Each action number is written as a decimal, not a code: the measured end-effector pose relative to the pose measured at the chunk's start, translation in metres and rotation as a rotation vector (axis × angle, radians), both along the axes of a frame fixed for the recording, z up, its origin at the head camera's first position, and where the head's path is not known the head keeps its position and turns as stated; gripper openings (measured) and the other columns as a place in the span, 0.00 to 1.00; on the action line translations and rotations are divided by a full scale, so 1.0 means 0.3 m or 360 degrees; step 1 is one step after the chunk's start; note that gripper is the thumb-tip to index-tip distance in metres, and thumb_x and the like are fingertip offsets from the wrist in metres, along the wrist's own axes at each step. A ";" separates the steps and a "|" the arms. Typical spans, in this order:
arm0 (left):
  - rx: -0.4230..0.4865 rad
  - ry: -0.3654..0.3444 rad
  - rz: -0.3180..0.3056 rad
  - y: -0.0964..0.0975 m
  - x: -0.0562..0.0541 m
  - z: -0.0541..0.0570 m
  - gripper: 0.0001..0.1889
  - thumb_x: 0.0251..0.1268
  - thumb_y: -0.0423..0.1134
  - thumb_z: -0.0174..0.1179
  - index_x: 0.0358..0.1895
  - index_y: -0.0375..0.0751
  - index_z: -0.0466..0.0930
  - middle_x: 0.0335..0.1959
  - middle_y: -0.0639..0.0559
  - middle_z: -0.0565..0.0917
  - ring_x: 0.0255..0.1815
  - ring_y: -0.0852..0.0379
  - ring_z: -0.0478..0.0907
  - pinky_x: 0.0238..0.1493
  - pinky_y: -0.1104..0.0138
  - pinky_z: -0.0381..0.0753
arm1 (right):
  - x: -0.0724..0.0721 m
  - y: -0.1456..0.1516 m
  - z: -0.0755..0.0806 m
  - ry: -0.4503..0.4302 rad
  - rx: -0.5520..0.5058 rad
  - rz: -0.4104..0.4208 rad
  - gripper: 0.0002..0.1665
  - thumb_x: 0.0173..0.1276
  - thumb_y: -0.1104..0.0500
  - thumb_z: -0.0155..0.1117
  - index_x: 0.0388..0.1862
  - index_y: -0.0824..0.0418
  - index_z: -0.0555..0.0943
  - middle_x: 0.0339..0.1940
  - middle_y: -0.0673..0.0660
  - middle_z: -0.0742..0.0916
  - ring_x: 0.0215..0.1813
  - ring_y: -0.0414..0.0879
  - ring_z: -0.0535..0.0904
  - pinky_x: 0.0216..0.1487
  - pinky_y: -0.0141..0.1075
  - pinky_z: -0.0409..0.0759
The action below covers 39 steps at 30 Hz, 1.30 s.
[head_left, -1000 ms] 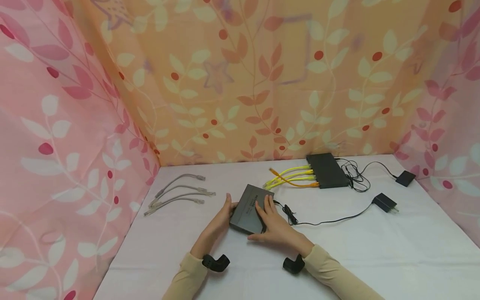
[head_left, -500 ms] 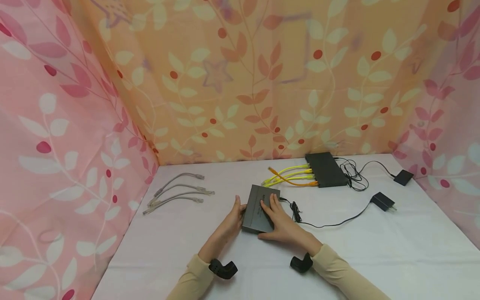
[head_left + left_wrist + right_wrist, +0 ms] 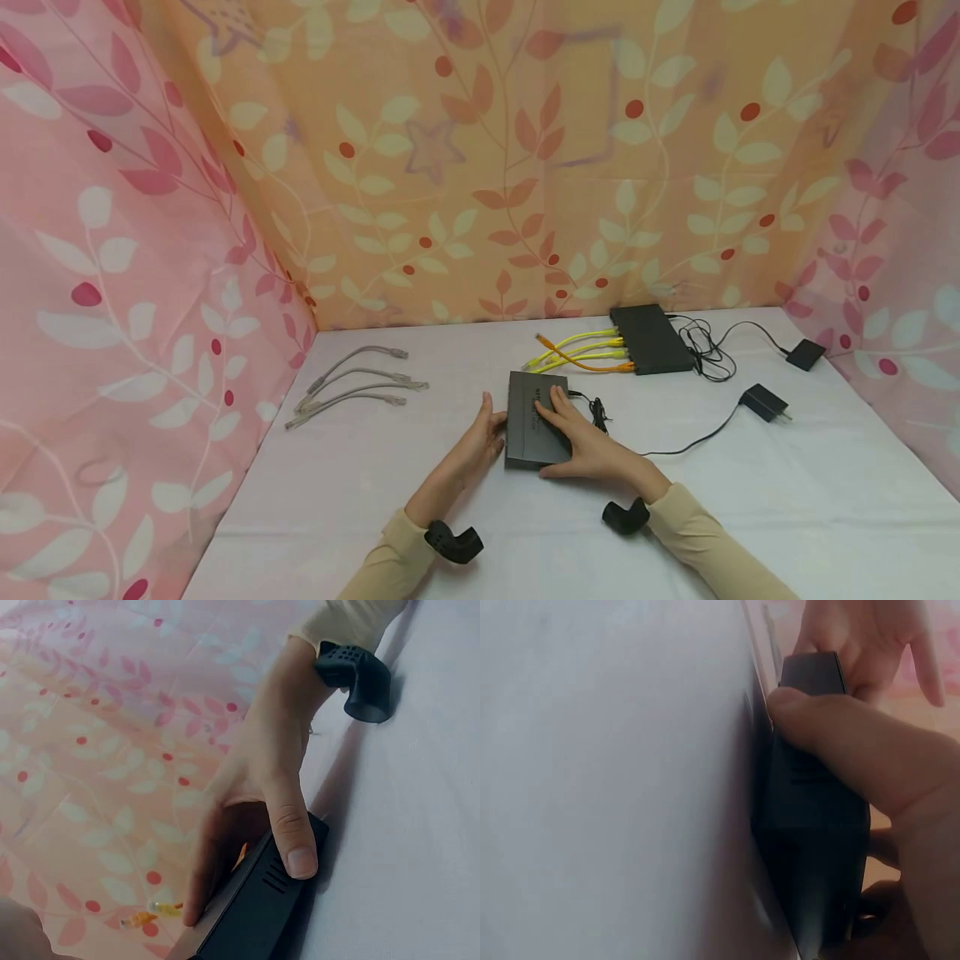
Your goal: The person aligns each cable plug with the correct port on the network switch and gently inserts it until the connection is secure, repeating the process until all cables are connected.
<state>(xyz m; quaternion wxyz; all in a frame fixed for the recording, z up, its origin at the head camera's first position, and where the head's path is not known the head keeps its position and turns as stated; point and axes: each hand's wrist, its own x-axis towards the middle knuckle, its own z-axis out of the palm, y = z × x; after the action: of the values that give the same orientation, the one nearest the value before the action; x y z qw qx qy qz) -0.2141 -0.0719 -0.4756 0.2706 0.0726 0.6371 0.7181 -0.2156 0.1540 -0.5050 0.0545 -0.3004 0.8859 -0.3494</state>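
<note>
A dark grey network switch lies near the middle of the white table, its long sides pointing away from me. My right hand grips its right part: the thumb presses the vented near side, while spread fingers lie on the top and partly cover the lettering. In the right wrist view that thumb crosses the switch's side. My left hand stands at the left edge, thumb up and fingers loosely extended beside the switch. A thin black power lead leaves the switch's far right side.
Behind, a black box has yellow and orange network cables plugged in. Two black power adapters lie at right, joined to thin cords. Several short grey network cables lie at left. Patterned cloth walls the table.
The network switch has moved right and turned straighter under my right hand. Both hands moved right with it, and the left hand's fingers now stand beside its edge.
</note>
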 end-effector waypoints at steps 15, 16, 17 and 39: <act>0.0329 -0.0151 0.0046 -0.002 -0.001 -0.025 0.48 0.66 0.69 0.21 0.68 0.24 0.52 0.69 0.29 0.55 0.70 0.39 0.55 0.65 0.53 0.61 | -0.010 0.089 0.020 -0.0012 0.0012 0.0083 0.64 0.45 0.39 0.74 0.74 0.55 0.50 0.76 0.61 0.44 0.75 0.58 0.38 0.66 0.59 0.52; 0.0352 -0.0165 0.0050 -0.003 -0.001 -0.026 0.48 0.66 0.69 0.21 0.68 0.24 0.53 0.69 0.29 0.55 0.70 0.39 0.56 0.65 0.53 0.61 | -0.010 0.092 0.020 -0.0007 0.0018 0.0082 0.64 0.45 0.39 0.74 0.74 0.55 0.50 0.76 0.61 0.44 0.75 0.57 0.38 0.66 0.59 0.52; 0.0369 -0.0175 0.0051 -0.004 0.000 -0.026 0.48 0.66 0.69 0.21 0.68 0.25 0.54 0.69 0.29 0.56 0.70 0.40 0.56 0.65 0.52 0.61 | -0.010 0.095 0.018 -0.0003 0.0024 0.0081 0.64 0.46 0.39 0.74 0.75 0.55 0.49 0.76 0.61 0.44 0.75 0.57 0.38 0.66 0.59 0.52; 0.0799 -0.0403 0.0030 0.025 0.003 -0.029 0.52 0.60 0.73 0.34 0.70 0.27 0.48 0.70 0.31 0.54 0.70 0.37 0.55 0.66 0.50 0.59 | 0.071 0.066 0.029 0.0377 0.0217 -0.0097 0.61 0.51 0.43 0.72 0.74 0.61 0.49 0.74 0.68 0.52 0.74 0.60 0.46 0.68 0.58 0.50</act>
<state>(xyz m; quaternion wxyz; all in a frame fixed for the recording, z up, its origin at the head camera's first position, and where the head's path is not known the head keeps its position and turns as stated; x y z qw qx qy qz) -0.2134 -0.0645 -0.4844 0.3150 0.0412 0.4010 0.8593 -0.1944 0.1740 -0.4964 -0.0409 -0.3081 0.9164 -0.2520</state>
